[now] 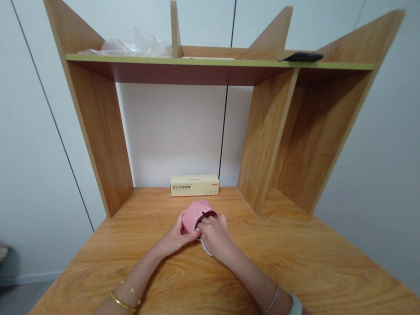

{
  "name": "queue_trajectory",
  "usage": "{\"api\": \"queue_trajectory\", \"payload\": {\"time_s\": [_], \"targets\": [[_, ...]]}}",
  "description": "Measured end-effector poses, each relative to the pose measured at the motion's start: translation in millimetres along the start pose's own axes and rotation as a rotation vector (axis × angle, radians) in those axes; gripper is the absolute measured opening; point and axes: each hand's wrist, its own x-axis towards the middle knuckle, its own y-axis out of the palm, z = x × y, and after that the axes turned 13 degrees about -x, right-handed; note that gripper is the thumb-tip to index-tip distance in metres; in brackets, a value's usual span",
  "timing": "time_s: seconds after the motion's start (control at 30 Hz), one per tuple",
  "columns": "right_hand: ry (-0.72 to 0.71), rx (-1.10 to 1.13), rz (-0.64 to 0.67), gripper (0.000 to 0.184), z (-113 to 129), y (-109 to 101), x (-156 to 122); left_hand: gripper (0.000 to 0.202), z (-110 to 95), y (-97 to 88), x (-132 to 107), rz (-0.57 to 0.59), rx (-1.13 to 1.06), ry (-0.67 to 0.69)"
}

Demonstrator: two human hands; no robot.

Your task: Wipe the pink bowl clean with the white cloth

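A pink faceted container (193,216) with a dark opening is tilted toward me above the desk. My left hand (178,236) grips it from the left, with the thumb near the rim. The fingers of my right hand (216,236) reach into the opening, and their tips are hidden inside. A thin white cloth (205,247) hangs out from under the right hand, between it and the container. How much of the cloth lies inside cannot be seen.
Behind the hands, a cream-coloured box (195,185) with printed text stands on the wooden desk (302,268). Above it runs a shelf (207,67) holding a clear plastic bag (136,45) and a dark flat object (303,56). Upright panels (268,135) rise at both sides.
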Motion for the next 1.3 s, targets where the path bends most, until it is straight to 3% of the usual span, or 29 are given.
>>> {"api": "queue_trajectory", "payload": {"time_s": [0.27,0.4,0.6,0.73,0.97,1.3], "targets": [[0.195,-0.118,-0.144,0.025,2,1,-6,0.064,-3,-0.1,2,-0.166,0.048,-0.017],[0.249,-0.146,-0.155,0.026,3,1,-4,0.066,-3,-1.1,2,-0.170,0.034,-0.046],[0.168,-0.155,-0.085,0.022,11,2,0,0.066,-5,1.0,1,-0.134,-0.037,-0.082],[0.105,-0.125,-0.063,0.019,14,4,-4,0.061,-5,-1.0,0,-0.171,-0.001,-0.061],[0.216,-0.086,-0.150,0.026,10,5,-5,0.067,-3,0.5,2,-0.113,-0.132,-0.120],[0.079,-0.058,-0.134,0.023,7,3,-5,0.065,-1,-8.3,3,-0.117,0.038,-0.118]]}}
